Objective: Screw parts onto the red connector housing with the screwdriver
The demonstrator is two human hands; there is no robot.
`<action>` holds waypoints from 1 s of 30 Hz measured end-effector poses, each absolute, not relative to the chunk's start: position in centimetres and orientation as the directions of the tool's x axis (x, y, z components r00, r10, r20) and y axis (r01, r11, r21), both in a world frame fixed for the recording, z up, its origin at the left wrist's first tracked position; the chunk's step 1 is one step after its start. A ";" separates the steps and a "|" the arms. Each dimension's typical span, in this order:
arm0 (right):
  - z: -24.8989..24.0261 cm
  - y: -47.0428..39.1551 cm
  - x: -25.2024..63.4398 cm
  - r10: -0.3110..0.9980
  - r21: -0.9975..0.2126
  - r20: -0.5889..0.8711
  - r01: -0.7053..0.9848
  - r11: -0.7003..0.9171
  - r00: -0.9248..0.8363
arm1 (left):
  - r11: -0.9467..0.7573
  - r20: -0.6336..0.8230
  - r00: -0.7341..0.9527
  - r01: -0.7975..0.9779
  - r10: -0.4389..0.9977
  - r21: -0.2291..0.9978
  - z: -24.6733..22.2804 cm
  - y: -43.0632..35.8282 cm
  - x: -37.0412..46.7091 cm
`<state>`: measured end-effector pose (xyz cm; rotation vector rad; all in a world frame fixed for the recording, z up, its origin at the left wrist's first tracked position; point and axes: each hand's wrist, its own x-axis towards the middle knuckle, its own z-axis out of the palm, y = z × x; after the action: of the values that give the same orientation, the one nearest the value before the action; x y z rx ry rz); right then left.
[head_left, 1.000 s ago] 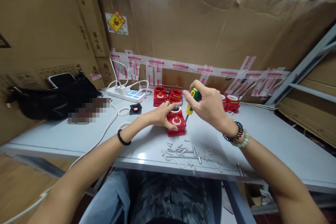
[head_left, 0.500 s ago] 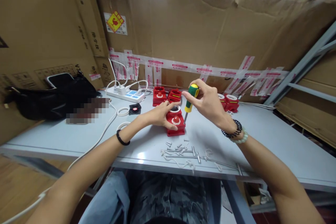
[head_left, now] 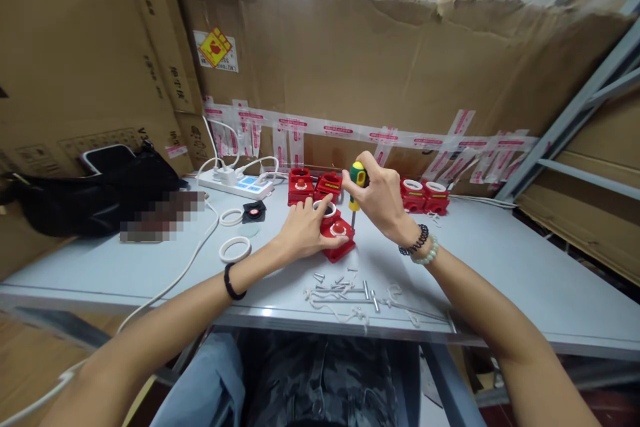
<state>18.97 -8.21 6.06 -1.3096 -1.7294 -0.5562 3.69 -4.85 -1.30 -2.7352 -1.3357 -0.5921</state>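
Observation:
In the head view a red housing [head_left: 342, 250] with a round red knob and a white ring lies on the table, slightly turned. My left hand [head_left: 306, 227] grips it from the left, thumb over its near part and fingers across its far part. My right hand [head_left: 379, 190] is closed around the green and yellow handle of a screwdriver [head_left: 357, 177]. The screwdriver stands nearly upright, its tip at the right edge of the housing. Whether a screw sits under the tip is too small to tell. Loose screws [head_left: 342, 283] lie in front of the housing.
Metal T-shaped rods [head_left: 367, 290] with white string lie near the front edge. More red housings stand behind, at left [head_left: 300, 188] and right [head_left: 435, 199]. White rings [head_left: 235, 249], a power strip [head_left: 235, 183] and a black bag [head_left: 100, 193] are to the left. Cardboard [head_left: 350, 73] walls the back.
The red housing has turned a little on the table, with my left hand still on it. My right hand keeps its hold on the screwdriver, its grip shifted slightly. The camera view has moved slightly.

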 end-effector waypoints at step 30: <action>7.1 -6.6 21.6 0.414 -0.342 0.905 0.746 0.571 0.097 | -0.783 0.207 0.842 0.333 0.497 0.526 -0.3 -1.2 1.1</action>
<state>21.65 -6.63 7.13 -1.0256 -1.5265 -0.3245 1.10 -1.18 -0.33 -3.4762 -0.8363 -0.6362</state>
